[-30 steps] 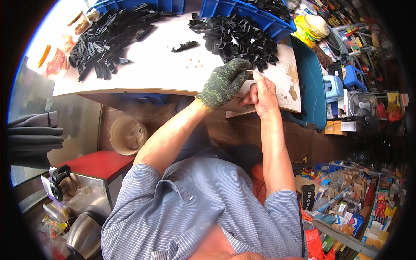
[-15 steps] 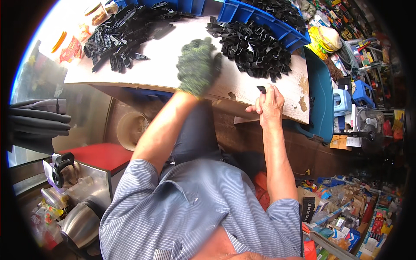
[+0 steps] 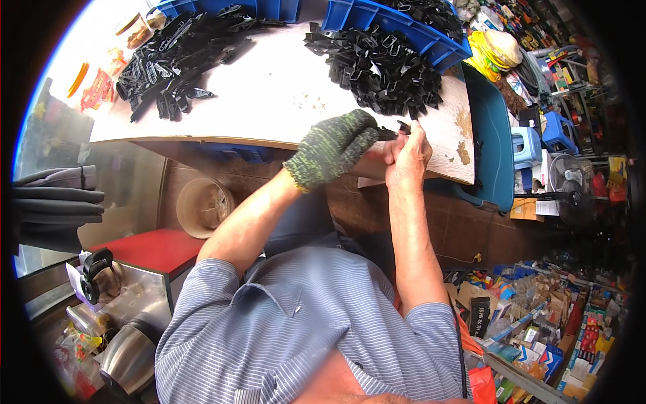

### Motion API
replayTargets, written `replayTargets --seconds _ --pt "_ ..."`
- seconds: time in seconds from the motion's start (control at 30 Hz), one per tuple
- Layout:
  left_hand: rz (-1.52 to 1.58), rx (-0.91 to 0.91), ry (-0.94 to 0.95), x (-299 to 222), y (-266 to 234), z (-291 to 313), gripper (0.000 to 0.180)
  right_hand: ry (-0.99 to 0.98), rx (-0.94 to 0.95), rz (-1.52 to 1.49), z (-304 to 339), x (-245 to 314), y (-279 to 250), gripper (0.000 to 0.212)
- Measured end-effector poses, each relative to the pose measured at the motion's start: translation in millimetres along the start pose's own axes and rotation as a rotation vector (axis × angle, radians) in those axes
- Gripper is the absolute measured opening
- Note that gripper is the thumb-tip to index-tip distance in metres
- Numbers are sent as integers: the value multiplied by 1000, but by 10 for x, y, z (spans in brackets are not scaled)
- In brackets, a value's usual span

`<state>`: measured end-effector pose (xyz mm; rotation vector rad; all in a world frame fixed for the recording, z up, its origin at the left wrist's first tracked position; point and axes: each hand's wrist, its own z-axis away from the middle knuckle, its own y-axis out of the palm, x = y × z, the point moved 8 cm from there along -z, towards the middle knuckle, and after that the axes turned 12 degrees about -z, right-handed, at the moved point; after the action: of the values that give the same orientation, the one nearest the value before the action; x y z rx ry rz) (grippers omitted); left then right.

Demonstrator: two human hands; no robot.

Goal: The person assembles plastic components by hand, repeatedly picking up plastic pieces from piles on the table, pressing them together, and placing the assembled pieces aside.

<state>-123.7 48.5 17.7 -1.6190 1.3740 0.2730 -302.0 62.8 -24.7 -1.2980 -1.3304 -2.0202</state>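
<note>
My left hand (image 3: pixel 334 149) wears a dark green knitted glove and is closed on a small black plastic part (image 3: pixel 386 134). Bare, my right hand (image 3: pixel 412 156) pinches another small black plastic piece (image 3: pixel 404 126) between thumb and fingers. Both hands meet over the table's near edge, with the two parts close together; whether they touch I cannot tell. Just beyond the hands lies a heap of small black plastic pieces (image 3: pixel 383 74). Farther left spreads a pile of longer black plastic parts (image 3: pixel 171 64).
The white table (image 3: pixel 269 87) has worn patches. A blue crate (image 3: pixel 431 44) with black pieces stands behind the right heap, another blue crate (image 3: pixel 279 9) at the back. A teal bin (image 3: pixel 491 148) adjoins the table's right end. A pale bucket (image 3: pixel 204 207) stands below, left.
My gloved left hand has come back from over the table, rightward to my right hand, with a black part showing at its fingers. My right hand has shifted slightly left.
</note>
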Motion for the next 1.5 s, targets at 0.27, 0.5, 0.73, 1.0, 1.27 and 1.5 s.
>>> replayTargets --seconds 0.27,0.5,0.73,1.0,1.27,1.5 --pt "145 27 -208 164 216 -9 23 28 -94 -8 68 -164 -111 27" --pt "42 -64 -143 -76 305 -74 30 -290 -21 264 48 -22 -55 32" --pt "122 1 -200 -47 361 -39 35 -44 -21 106 164 8 -2 29" --pt "252 -39 -273 -19 287 7 35 -104 -211 151 -587 1032 -261 42" --pt "340 -35 -347 6 311 11 30 2 -323 264 -785 817 -647 22" --pt "155 -39 -196 -114 299 -12 27 127 -102 657 -782 434 -375 23"
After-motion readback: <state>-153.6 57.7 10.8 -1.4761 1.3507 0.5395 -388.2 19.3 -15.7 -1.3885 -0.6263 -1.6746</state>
